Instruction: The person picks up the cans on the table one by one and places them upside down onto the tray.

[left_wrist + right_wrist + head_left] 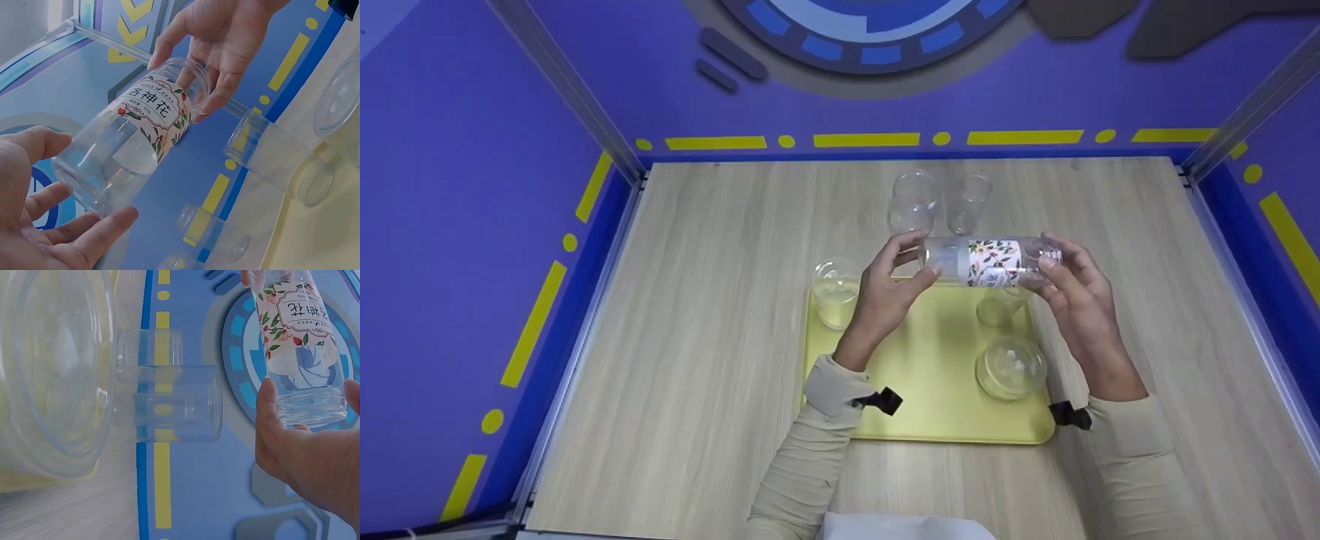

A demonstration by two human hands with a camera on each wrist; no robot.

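A clear jar [994,262] with a flower-printed label lies sideways in the air above the far edge of the yellow tray [930,390]. My left hand [885,296] holds its base end between thumb and fingers. My right hand [1081,307] grips the threaded neck at the other end. In the left wrist view, Chinese characters show on the label [154,107]. The right wrist view shows the neck [312,406] between my right thumb and fingers. No lid is on the neck.
On the tray stand a glass [835,296] at the far left, a small glass [997,309] partly behind the jar, and a round glass container [1011,367] at the right. Two more glasses, a wide one [913,202] and a narrow one [969,202], stand beyond the tray.
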